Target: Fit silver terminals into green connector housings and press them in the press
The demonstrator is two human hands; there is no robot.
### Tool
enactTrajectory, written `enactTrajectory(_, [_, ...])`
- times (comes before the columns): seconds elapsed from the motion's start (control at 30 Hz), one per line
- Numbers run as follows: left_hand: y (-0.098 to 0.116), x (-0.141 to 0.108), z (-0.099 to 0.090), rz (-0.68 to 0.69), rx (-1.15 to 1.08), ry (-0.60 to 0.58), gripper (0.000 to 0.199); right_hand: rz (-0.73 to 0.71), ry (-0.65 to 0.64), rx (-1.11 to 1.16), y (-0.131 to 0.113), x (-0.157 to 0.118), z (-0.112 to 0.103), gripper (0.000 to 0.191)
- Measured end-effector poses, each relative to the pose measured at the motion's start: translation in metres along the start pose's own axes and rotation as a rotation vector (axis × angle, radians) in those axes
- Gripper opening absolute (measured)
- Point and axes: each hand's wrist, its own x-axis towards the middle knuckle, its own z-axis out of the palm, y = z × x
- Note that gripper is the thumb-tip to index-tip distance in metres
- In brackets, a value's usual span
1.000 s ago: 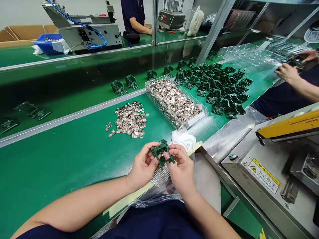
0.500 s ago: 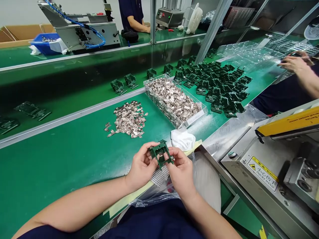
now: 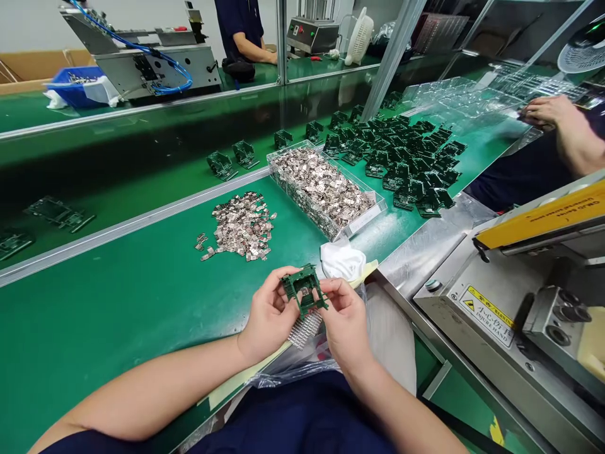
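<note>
Left grip (image 3: 267,315) and right grip (image 3: 348,321) pinch a green frame (image 3: 302,275); a slip could drop it on metal bits (image 3: 304,331) below.

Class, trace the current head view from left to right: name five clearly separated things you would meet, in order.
Blue bin → loose heap of small metal pieces → held green frame → white fan → hand-injury warning label
</note>
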Motion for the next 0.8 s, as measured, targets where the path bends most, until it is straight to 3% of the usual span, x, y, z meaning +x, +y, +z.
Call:
enactTrajectory(0.4, [0.002, -0.018, 0.014, 0.026, 0.087, -0.054, 0.034, 0.005, 0.013, 0.100, -0.006, -0.020, -0.011, 0.024])
enactTrajectory(0.53, [0.000, -0.017, 0.020, 0.015, 0.103, -0.111, 0.037, -0.017, 0.029, 0.043, -0.006, -0.027, -0.026, 0.024])
enactTrajectory(0.67, [-0.005, -0.002, 0.023, 0.023, 0.094, -0.033, 0.045, -0.054, 0.128, -0.078, 0.007, -0.036, -0.048, 0.025])
enactTrajectory(0.73, [-0.011, 0.006, 0.023, 0.011, 0.064, 0.022, 0.049, 0.025, 0.036, -0.173, 0.021, -0.040, -0.055, 0.028])
enactTrajectory(0.8, [-0.018, 0.012, 0.022, -0.015, 0.034, 0.044, 0.051, 0.085, -0.133, -0.237, 0.035, -0.044, -0.055, 0.031])
